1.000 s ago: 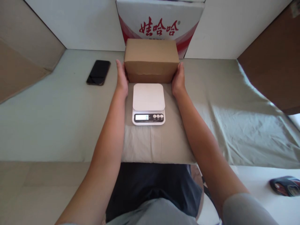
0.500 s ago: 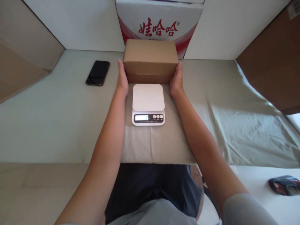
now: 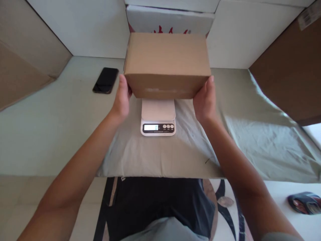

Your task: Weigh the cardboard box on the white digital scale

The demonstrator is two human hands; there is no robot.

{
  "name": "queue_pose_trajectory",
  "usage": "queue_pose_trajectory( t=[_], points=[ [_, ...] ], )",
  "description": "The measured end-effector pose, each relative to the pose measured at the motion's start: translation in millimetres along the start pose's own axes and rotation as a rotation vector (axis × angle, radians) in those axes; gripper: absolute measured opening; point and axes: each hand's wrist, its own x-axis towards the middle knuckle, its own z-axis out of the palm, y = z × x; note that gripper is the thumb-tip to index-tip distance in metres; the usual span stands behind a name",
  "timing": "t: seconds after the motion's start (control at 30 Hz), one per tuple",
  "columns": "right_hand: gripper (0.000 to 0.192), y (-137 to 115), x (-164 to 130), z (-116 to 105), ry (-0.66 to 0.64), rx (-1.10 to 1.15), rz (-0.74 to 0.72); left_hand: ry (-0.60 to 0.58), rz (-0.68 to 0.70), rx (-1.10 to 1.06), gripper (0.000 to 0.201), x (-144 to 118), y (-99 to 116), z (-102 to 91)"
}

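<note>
Between my two hands a closed brown cardboard box (image 3: pixel 167 55) is held up, its near lower edge covering the back of a white digital kitchen scale (image 3: pixel 158 112). My left hand (image 3: pixel 122 98) grips the box's left end, thumb along the side and fingers partly hidden beneath. On the other end, my right hand (image 3: pixel 206 99) holds it the same way. The lit display of the scale reads 0, and its buttons sit to the right of the display.
A black smartphone (image 3: pixel 105 80) lies on the pale green cloth (image 3: pixel 57 127) to the left. Behind stands a white carton with red lettering (image 3: pixel 170 20). Brown cardboard walls (image 3: pixel 288 73) flank the sides. A dark sandal-like object (image 3: pixel 304 202) is on the floor at right.
The cardboard box has risen off the cloth behind the scale and come nearer, now overhanging the scale's platform. Both hands moved up with it and my elbows spread outward.
</note>
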Motion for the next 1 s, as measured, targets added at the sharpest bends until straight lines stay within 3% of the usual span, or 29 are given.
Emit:
queue_pose_trajectory(
  t=[0.17,0.37,0.67,0.87,1.0],
  points=[
    [0.118,-32,-61,29,-0.021,0.026,-0.008,0.064,0.169,-0.009,0.115,-70,25,3.2],
    [0.108,-36,-82,34,-0.002,0.038,-0.023,0.188,0.172,0.016,0.114,-112,38,24.0],
    [0.106,-36,-88,33,0.044,0.062,0.019,0.155,0.068,0.001,0.085,-121,44,28.1],
    [0.104,-36,-91,31,0.033,0.067,0.017,0.179,0.11,-0.005,0.111,-120,45,33.1],
    [0.104,-34,-92,31,0.046,0.057,0.033,0.161,0.082,0.001,0.117,-119,43,32.0]
  ],
)
